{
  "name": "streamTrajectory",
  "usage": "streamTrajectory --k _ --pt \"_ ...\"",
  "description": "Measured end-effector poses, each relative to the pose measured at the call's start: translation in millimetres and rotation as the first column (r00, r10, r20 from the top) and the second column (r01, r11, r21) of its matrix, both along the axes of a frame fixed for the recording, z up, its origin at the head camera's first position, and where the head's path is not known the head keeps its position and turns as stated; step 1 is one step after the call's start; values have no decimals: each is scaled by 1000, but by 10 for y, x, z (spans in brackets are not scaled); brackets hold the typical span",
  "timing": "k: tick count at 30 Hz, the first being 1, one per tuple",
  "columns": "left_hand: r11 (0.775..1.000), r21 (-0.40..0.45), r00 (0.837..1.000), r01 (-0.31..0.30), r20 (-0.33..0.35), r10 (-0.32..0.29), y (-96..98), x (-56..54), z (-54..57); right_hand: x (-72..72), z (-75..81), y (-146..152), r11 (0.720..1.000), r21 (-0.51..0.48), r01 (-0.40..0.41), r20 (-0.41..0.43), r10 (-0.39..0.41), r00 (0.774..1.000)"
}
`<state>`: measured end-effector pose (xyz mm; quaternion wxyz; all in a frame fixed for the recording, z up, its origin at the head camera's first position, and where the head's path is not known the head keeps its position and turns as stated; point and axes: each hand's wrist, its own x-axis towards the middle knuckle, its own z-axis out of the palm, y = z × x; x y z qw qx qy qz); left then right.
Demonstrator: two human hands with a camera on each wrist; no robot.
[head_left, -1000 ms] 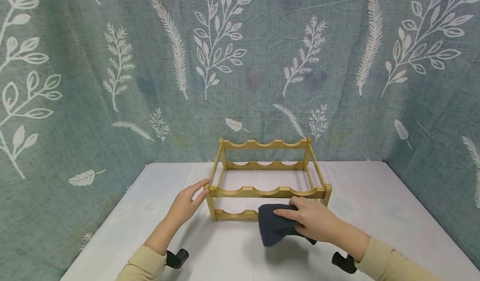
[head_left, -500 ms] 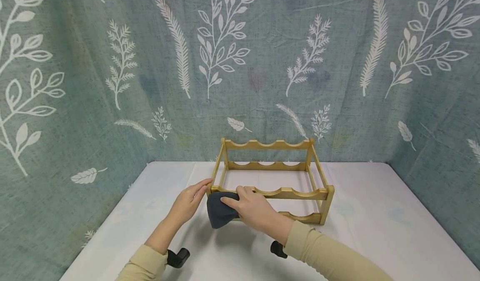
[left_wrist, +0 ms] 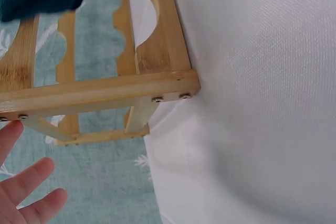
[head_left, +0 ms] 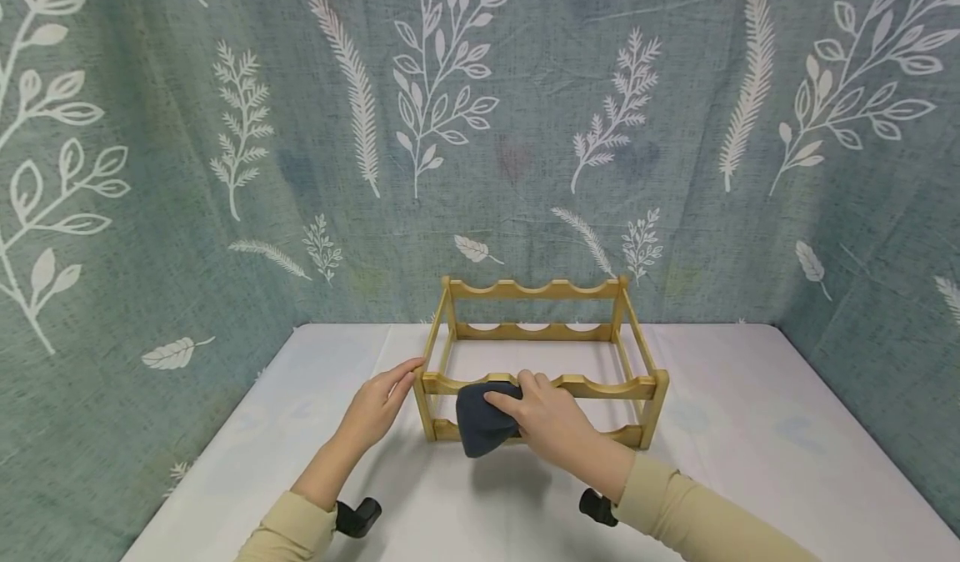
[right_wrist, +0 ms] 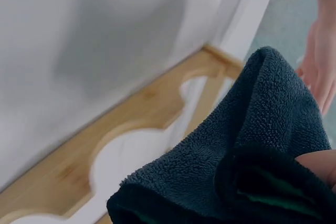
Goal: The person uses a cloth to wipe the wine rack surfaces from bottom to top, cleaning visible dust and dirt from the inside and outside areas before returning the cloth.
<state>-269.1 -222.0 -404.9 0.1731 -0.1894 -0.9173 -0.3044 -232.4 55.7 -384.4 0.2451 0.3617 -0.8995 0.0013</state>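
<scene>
A wooden rack with scalloped rails [head_left: 607, 388] stands on the white table. My right hand [head_left: 551, 424] grips a folded dark blue fleecy cloth [head_left: 480, 422] against the front top rail, left of its middle. In the right wrist view the cloth [right_wrist: 262, 103] is bunched under my thumb, with the lower front rail [right_wrist: 147, 103] behind it. My left hand [head_left: 375, 408] touches the rack's front left corner with nearly straight fingers. In the left wrist view a fingertip meets the corner post [left_wrist: 100, 90], while other fingers [left_wrist: 31, 179] stand apart from the wood.
A grey-green curtain [head_left: 517, 145] with white leaf prints surrounds the white tabletop [head_left: 735, 445] at the back and sides. Black straps or mounts [head_left: 358, 518] sit at both wrists.
My right hand carried the cloth left from the rack's right half to its front left corner, then a little back right along the front rail. My left hand stays at the corner.
</scene>
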Motion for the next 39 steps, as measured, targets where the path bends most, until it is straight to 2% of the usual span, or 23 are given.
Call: streamTrajectory --k 11,18,25,33,36,39 --pt "1000 6 1000 -6 -9 6 8 4 -20 154 -51 705 988 -32 148 52 -146 988" --pt "1000 4 1000 -11 -24 11 6 -3 -24 245 -124 1054 968 -70 239 34 -237 971" --pt "1000 -2 1000 -18 9 18 -6 4 3 346 -151 1347 950 -68 305 56 -302 952" --pt "1000 -12 999 -23 29 23 6 15 -2 425 -166 1585 922 -86 378 90 -371 924" --pt "1000 -16 999 -22 30 23 2 7 -1 447 -153 1570 925 -82 371 112 -362 926" --pt "1000 -17 999 -20 34 21 -3 -1 2 462 -110 1423 942 -81 326 136 -314 940"
